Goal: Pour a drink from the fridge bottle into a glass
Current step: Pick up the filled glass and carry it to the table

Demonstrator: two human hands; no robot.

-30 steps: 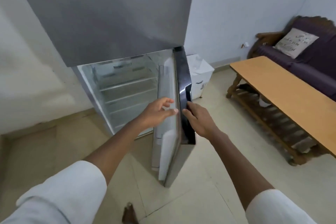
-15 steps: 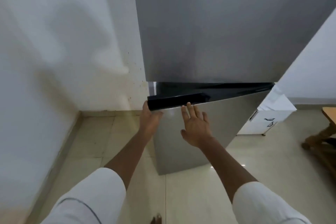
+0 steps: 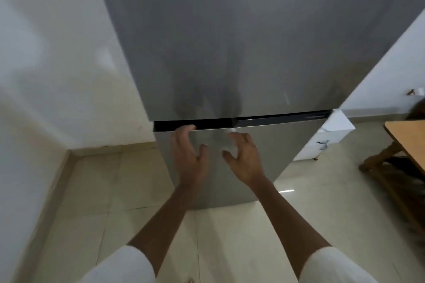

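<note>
A tall grey fridge [image 3: 241,41] fills the middle of the head view. Its lower door [image 3: 276,151] is shut, with a black handle strip [image 3: 264,120] along its top edge. My left hand [image 3: 188,156] is open in front of the lower door, fingertips at the left end of the black strip. My right hand [image 3: 246,158] is open beside it, fingers spread, just off the door's face. Neither hand holds anything. No bottle or glass is in sight.
A white wall [image 3: 57,64] stands close on the left. A small white cabinet [image 3: 326,138] sits right of the fridge. A wooden table [image 3: 404,142] juts in at the right edge. Pale floor tiles [image 3: 103,186] lie below.
The lower fridge door, wide open a second ago, has swung shut. Both hands have come off it and now hover open before it.
</note>
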